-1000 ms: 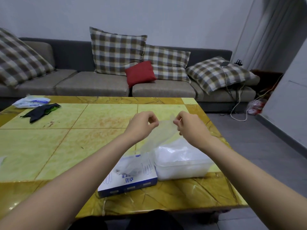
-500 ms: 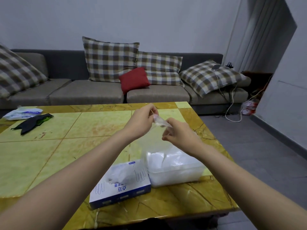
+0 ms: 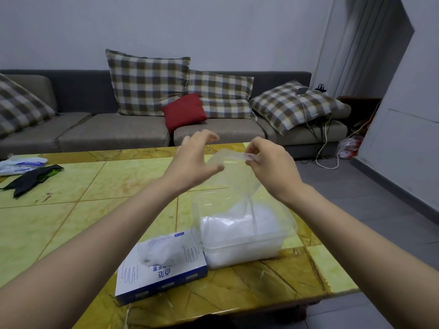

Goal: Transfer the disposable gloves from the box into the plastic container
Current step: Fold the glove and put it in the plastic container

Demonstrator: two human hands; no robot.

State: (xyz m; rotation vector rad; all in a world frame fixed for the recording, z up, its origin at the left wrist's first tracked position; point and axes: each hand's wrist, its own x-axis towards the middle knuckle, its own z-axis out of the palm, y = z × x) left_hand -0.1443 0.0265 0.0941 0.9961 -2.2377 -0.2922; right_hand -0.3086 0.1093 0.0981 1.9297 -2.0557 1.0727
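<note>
We found the glove [image 3: 237, 176] to be thin, clear plastic film, limp and creased. The container [image 3: 249, 254] was smooth translucent plastic, packed with cloudy white film. The box [image 3: 190, 269] was cardboard under a slightly glossy blue-and-white print. The table [image 3: 71, 222] wore a polished yellow, veined, stone-like top that caught the light. We saw the sofa [image 3: 114, 131] in matt grey woven cloth, checked cushions [image 3: 147, 84] in soft fabric, and a red cushion [image 3: 184, 111] in plain cloth. The floor [image 3: 356, 193] looked dull, smooth and grey.

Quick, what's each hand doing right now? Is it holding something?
Left hand: open, fingers spread, gripping nothing.
Right hand: closed, pinching the clear glove by its top edge.
</note>
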